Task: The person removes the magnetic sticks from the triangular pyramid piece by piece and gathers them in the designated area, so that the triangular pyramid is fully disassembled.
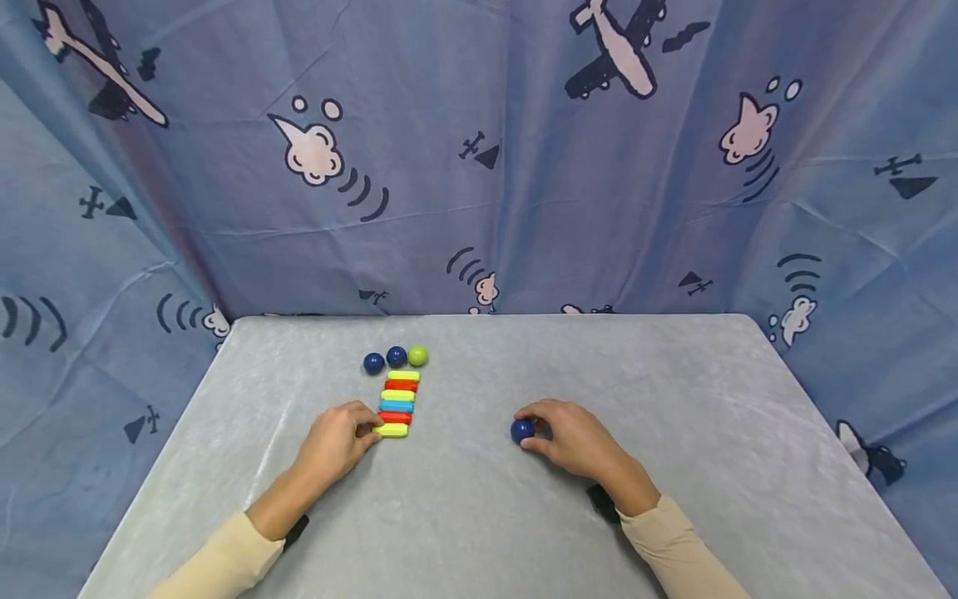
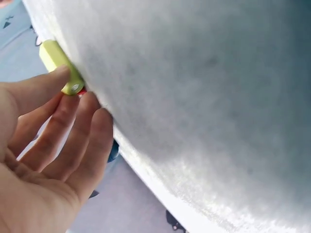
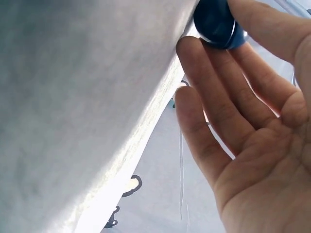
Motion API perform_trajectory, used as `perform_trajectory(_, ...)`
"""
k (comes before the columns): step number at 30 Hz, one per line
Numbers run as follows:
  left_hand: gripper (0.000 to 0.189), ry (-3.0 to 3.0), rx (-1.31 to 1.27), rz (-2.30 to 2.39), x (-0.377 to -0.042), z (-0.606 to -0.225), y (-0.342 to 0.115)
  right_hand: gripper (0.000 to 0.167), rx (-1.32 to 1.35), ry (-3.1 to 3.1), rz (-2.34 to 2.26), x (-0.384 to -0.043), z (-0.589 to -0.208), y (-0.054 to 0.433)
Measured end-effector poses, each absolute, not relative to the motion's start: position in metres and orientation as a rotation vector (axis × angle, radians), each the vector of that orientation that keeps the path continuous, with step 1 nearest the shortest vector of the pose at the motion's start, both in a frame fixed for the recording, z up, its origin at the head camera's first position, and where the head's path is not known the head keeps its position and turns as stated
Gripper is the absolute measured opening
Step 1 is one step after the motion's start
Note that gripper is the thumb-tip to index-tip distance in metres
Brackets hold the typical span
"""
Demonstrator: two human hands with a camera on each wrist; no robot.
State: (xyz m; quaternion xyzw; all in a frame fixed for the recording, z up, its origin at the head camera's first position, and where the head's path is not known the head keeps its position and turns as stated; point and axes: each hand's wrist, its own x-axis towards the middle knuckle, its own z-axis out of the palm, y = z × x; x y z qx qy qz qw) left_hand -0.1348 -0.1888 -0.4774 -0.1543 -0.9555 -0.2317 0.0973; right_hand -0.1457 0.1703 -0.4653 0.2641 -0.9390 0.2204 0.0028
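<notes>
My left hand (image 1: pixel 339 439) pinches the nearest yellow-green rod (image 1: pixel 391 430) of a side-by-side row, thumb on one side and fingertips on the other. The left wrist view shows this short, faceted rod (image 2: pixel 59 63) with a small shiny spot at its end. Beyond it in the row lie red (image 1: pixel 397 418), light blue (image 1: pixel 397 407) and more yellow-green rods. Further right, my right hand (image 1: pixel 576 437) holds a glossy dark blue ball (image 1: pixel 521 430) between thumb and fingers at the tabletop. In the right wrist view the ball (image 3: pixel 216 24) sits at the fingertips, partly cut off by the frame.
Behind the row's far end rest two dark blue balls (image 1: pixel 374 363) and a lime green ball (image 1: pixel 417 356), close together. A grey cloth covers the table (image 1: pixel 636 366). Blue curtains (image 1: pixel 449 166) printed with airplanes hang behind it and at both sides.
</notes>
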Motion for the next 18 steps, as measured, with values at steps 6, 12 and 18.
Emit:
perform_trajectory(6,0.017,-2.801,-0.439,-0.736,-0.133,-0.481,-0.189,0.035,0.838,-2.934,0.634,-0.145,-0.465,0.169)
perform_trajectory(12,0.017,-2.796,-0.429,-0.767,-0.134,-0.485,-0.191,0.035,0.87,-2.951,0.608,-0.151,-0.459,0.161)
perform_trajectory(18,0.017,-2.824,-0.427,-0.771,-0.136,-0.485,-0.193,0.036,0.899,-2.935,0.607,-0.164,-0.448,0.148)
